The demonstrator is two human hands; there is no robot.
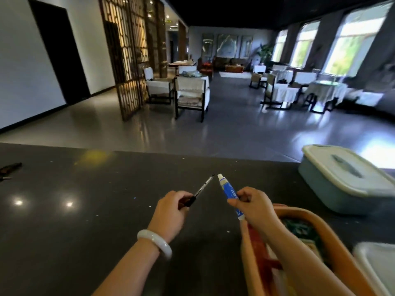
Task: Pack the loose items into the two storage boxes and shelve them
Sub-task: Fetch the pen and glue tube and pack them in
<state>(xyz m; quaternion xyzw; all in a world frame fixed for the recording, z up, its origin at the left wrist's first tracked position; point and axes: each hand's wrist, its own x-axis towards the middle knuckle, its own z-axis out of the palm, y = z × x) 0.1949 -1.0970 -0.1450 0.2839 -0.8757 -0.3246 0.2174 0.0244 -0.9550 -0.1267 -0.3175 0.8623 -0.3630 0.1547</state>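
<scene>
Over on the far left edge of the dark countertop (85,199) there's some small dark object (9,168), too blurry to tell what it is. Moving right, the person's left hand (171,212), with a pale bangle (155,242) on the wrist, has its fingers curled snug around the black grip end of a pen (202,188), tip pointing up and to the right above the counter. Right next to that tip, close but not quite touching, sits the white cap of a small blue and white tube (230,194), which the right hand (254,207) pinches around its middle between thumb and fingers. Below that hand is an open orange storage box (333,238) with a few things already inside, pretty blurry though. Further right and back, a pale blue box (327,189) sits closed under a whitish lid, and a loose white lid (378,265) lies at the bottom right corner.
</scene>
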